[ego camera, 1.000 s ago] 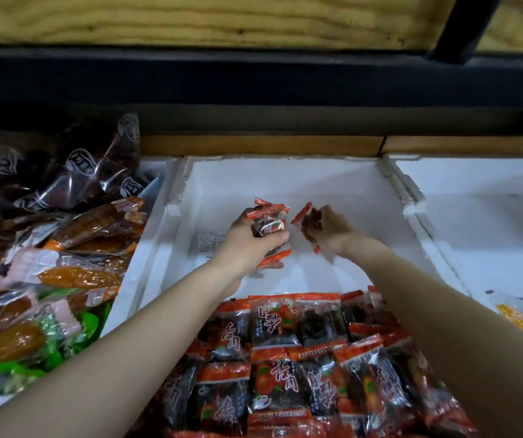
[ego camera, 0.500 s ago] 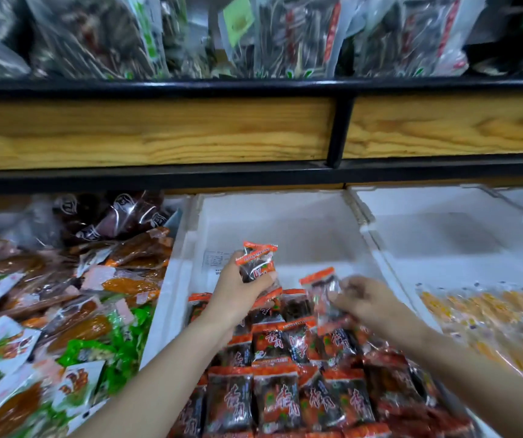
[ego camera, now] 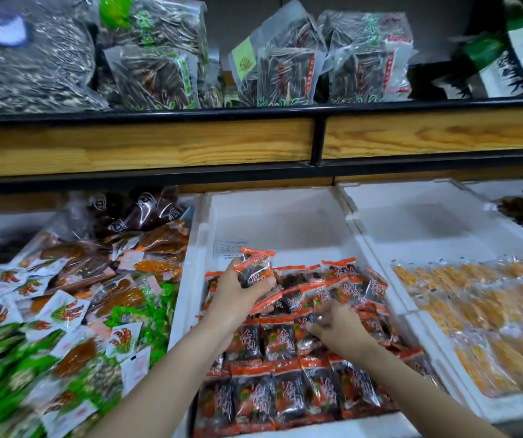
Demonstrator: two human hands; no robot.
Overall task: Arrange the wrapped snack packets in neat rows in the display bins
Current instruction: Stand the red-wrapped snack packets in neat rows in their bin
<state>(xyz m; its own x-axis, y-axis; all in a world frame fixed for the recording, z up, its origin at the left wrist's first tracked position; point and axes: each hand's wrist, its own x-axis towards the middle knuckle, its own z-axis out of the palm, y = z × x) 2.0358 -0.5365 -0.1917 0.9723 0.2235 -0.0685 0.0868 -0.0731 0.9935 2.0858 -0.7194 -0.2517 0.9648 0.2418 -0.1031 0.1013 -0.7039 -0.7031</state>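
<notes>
Over the middle bin [ego camera: 197,248], a white foam box, the left hand [ego camera: 238,294] is raised just above the stock. Its fingers and thumb are wrapped round a small stack of packets [ego camera: 255,267] with orange-red ends and dark centres. The stack stands roughly upright in that grip, its top edges poking up past the fingertips, above the rearmost packets in the bin.

Lower and to the right, the right hand [ego camera: 339,328] lies on the packet rows [ego camera: 280,396]. Its fingers are curled down onto a packet near the middle of the bin, but I cannot tell whether they pinch it or only press it.

The nearest rows lie flat and side by side across the front of the bin. Those farther back, toward the right wall, are more tumbled. Beyond them the bin's white floor shows, with a printed label [ego camera: 230,248].

Just beside it on the right, another foam bin [ego camera: 380,248] holds yellow packets [ego camera: 490,311]. On the left lies a loose heap of green, white and orange packets [ego camera: 64,311]. Clear bags of striped seeds [ego camera: 159,77] sit on the wooden shelf [ego camera: 159,147] above.
</notes>
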